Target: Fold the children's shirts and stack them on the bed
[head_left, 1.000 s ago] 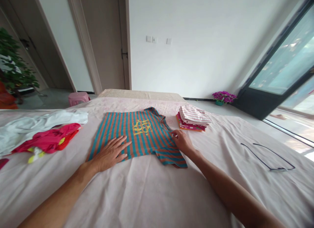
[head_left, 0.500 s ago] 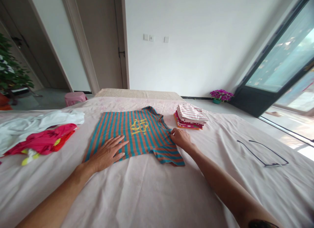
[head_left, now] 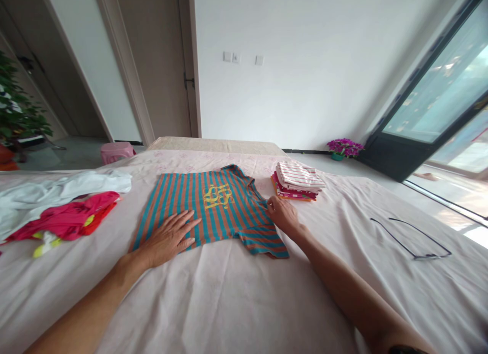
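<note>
A blue and brown striped T-shirt (head_left: 213, 227) with yellow lettering lies spread on the bed, its neck toward the right. My left hand (head_left: 171, 237) rests flat on the lower part of the shirt, fingers stretched out. At the shoulder near the collar, the fingers of my right hand (head_left: 282, 215) are pinched on the shirt's edge. One short sleeve points toward me, just below the right hand. Just beyond that hand stands a stack of folded clothes (head_left: 299, 179), with a white and red striped piece on top.
Crumpled white (head_left: 72, 186) and pink (head_left: 68, 217) clothes lie at the left. Eyeglasses (head_left: 423, 256) rest on the pale bed sheet (head_left: 229, 303) at the right. A pink stool (head_left: 117, 152) and a pot of purple flowers (head_left: 344, 147) stand on the floor beyond.
Almost nothing differs. The view has shifted very slightly; both hands stay in the same places on the T-shirt.
</note>
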Motion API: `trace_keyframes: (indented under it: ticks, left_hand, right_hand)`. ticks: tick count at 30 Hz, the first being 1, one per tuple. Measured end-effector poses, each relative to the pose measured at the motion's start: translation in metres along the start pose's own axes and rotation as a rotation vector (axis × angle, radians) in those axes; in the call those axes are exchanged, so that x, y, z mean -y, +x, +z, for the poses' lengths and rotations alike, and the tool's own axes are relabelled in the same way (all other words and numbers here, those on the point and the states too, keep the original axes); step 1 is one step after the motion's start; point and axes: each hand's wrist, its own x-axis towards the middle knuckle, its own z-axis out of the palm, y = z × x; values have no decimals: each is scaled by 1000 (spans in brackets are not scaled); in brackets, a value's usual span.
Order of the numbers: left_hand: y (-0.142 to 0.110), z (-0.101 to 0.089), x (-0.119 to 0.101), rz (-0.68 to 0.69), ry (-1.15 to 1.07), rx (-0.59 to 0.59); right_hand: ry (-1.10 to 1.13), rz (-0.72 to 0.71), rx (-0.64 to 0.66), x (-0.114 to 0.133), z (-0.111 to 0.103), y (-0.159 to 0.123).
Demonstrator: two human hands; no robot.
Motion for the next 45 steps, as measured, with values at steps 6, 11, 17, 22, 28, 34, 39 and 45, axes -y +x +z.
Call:
trace_keyframes:
  ticks: [6,11,17,22,28,34,39,45]
  left_hand:
    - [-1,1,1,15,-1,-30]
    - [-1,-3,-1,-1,-63,-23]
    - [8,-11,7,-129,-352,-47]
    - [19,-7,17,-265,-502,-162]
    - [21,0,12,-210,-208,-180]
    - [23,4,13,-196,-125,-169]
    - [24,7,15,-193,-126,-177]
    - [25,6,14,-198,-109,-162]
  right_hand:
    - [-28,-500,104,4,24,-9]
    - [-119,-326,207,-11,27,0]
    - [-124,-188,136,7,2,35]
    - [102,-146,116,32,6,96]
    - [177,-55,41,67,31,170]
    - [146,-63,-14,103,46,215]
    - [95,-92,39,114,56,234]
    - [120,-20,45,109,62,239]
